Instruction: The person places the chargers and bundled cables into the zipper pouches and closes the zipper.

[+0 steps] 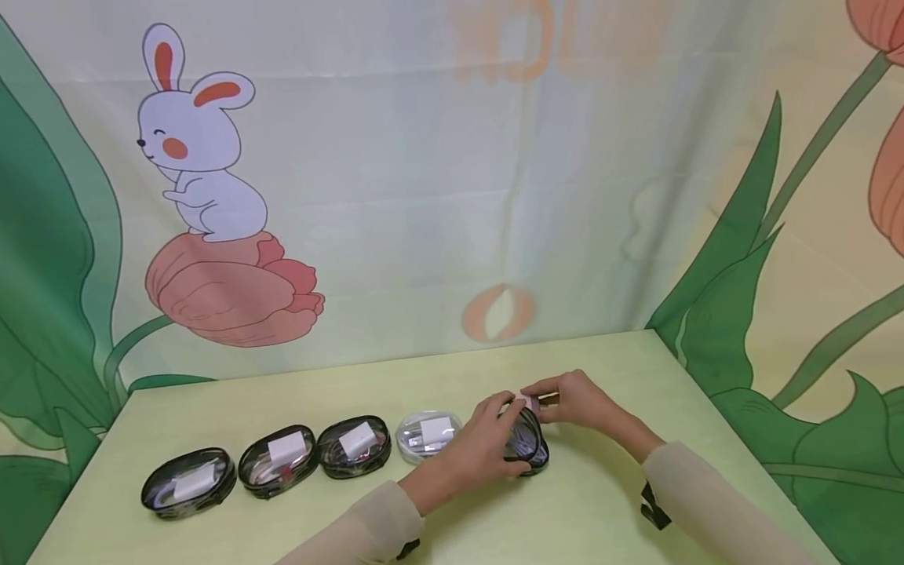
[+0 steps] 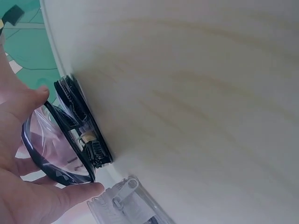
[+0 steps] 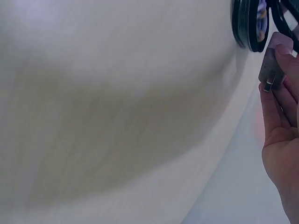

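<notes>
My left hand (image 1: 475, 444) grips the raised lid of a clear oval zip case with black trim (image 1: 541, 461). In the left wrist view the thumb and fingers span the lid's rim (image 2: 58, 175), and the lid stands tilted up from the case's base (image 2: 96, 140). Dark and pale contents, hard to make out, show inside. At the case's far right side, my right hand (image 1: 581, 400) pinches a pale power adapter (image 3: 272, 63) between thumb and fingers. Metal prongs (image 3: 268, 86) stick out of the adapter. The left fingers partly hide the case in the head view.
Left of my hands, a white-trimmed clear case (image 1: 428, 433) stands close by. Three black-trimmed cases (image 1: 355, 447), (image 1: 278, 461), (image 1: 188, 482) continue the row, each with a white block inside. A printed cloth backdrop (image 1: 395, 196) rises behind the table (image 1: 600, 510).
</notes>
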